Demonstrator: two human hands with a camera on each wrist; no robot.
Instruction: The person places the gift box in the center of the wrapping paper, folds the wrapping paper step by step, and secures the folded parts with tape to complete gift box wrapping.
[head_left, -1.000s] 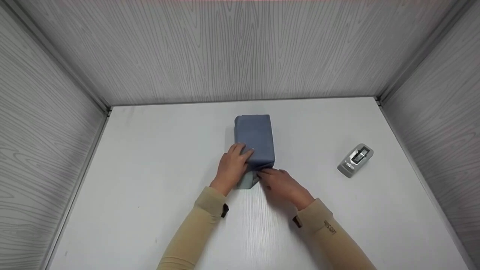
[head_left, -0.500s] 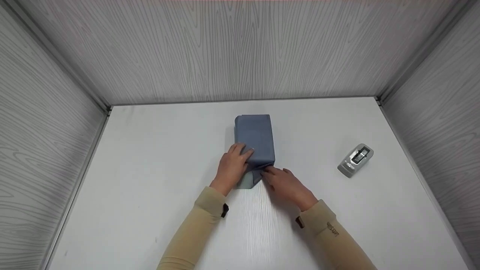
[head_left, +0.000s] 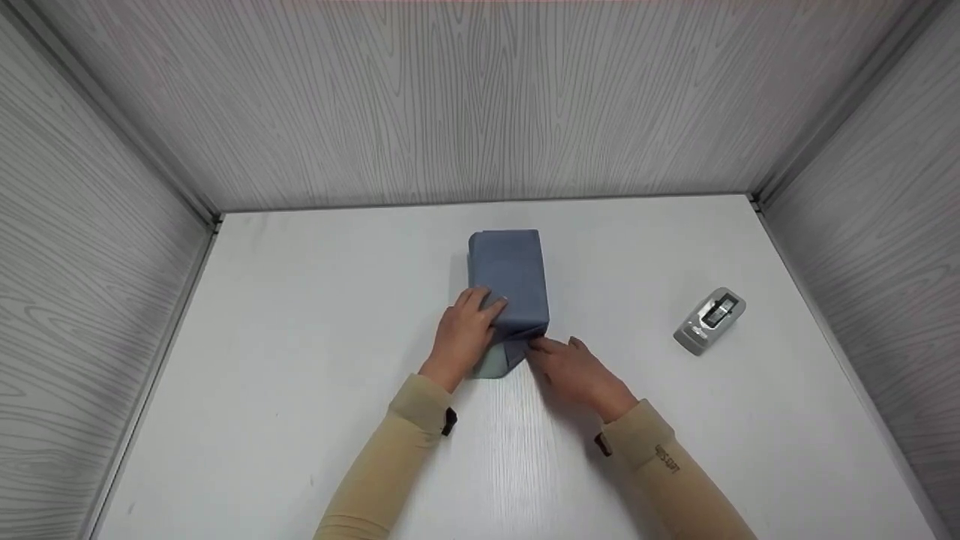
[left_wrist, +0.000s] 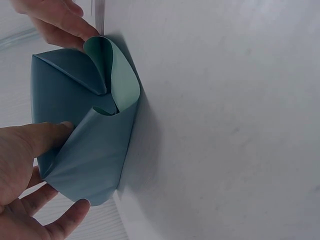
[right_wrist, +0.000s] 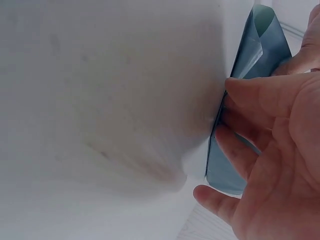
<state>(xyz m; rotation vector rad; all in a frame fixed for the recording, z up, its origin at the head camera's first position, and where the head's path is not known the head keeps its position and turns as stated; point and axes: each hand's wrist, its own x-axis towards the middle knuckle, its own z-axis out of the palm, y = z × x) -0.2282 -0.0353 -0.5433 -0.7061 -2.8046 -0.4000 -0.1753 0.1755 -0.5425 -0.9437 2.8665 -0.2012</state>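
A box-shaped parcel wrapped in blue paper (head_left: 514, 270) lies in the middle of the white table. At its near end the paper's loose end (left_wrist: 125, 82) is partly folded, its pale green underside showing. My left hand (head_left: 461, 337) grips the parcel's left near corner, thumb on the wrapping and fingers about the side. My right hand (head_left: 577, 375) pinches the paper at the near right corner; in the right wrist view its thumb (right_wrist: 250, 92) lies along the folded edge. What the paper encloses is hidden.
A small grey device with a dark-framed window (head_left: 709, 321) lies on the table (head_left: 322, 315) to the right. Grey wood-grain panels (head_left: 480, 105) stand behind the table and at both sides.
My right hand has shifted slightly right along the near fold, and the folded corner shows more of its blue face. My left hand and the parcel have stayed in place.
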